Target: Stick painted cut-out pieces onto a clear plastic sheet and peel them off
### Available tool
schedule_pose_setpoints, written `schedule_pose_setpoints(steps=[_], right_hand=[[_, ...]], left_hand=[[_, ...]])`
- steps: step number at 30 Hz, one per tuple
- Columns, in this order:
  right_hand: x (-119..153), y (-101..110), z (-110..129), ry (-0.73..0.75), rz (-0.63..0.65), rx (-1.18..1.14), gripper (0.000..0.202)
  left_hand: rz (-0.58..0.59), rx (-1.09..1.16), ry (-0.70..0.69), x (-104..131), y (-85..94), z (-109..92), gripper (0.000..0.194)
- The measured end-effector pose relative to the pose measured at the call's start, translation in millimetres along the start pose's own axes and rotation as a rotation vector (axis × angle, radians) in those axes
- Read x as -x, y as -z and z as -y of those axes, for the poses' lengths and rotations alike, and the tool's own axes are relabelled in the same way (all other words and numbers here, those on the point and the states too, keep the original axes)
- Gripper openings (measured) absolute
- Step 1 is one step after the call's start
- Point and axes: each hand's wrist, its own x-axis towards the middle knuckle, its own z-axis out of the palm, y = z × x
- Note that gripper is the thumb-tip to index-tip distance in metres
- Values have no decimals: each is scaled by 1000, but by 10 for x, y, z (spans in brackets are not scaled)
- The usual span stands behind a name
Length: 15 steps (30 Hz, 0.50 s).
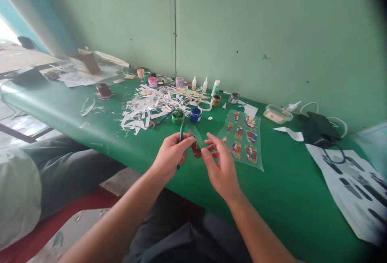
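My left hand (173, 152) is closed on a thin green brush (182, 130) and pinches the edge of a small clear film piece with a painted multicoloured shape (196, 147). Just right of that piece, my right hand (220, 162) has its fingers apart and curved, its thumb close to the film; whether it touches is hard to tell. Beyond my hands stand an open green paint jar (177, 117) and an open blue paint jar (196, 114). A transparent sheet with several painted shapes (244, 140) lies to the right on the green table (272, 194).
White paper scraps (142, 109) are heaped behind the jars at left. Small glue bottles (204, 85) and more jars line the wall. A plastic box (277, 114), a black device (322, 128) and a printed sheet (347, 190) are at right. Someone's leg (75, 166) is at left.
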Motion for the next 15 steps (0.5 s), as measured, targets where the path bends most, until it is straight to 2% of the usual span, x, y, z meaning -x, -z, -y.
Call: schedule_pose_setpoints(steps=[2, 4, 7, 9, 12, 15], right_hand=[[-181, -3, -6, 21, -53, -21, 52], [-348, -80, 8, -59, 54, -189, 62], [-579, -234, 46, -168, 219, -448, 58], [-722, -265, 54, -179, 211, -504, 48], [-895, -135, 21, -158, 193, -424, 38], [-985, 108, -23, -133, 231, -186, 40]], left_hand=[[-57, 112, -75, -164, -71, -136, 33], [-57, 262, -127, -311, -163, -279, 37], [39, 365, -129, -504, -313, -455, 41], [96, 356, -103, -617, -393, -524, 41], [141, 392, -83, -768, -487, -546, 39], [148, 489, -73, -902, -611, -489, 37]])
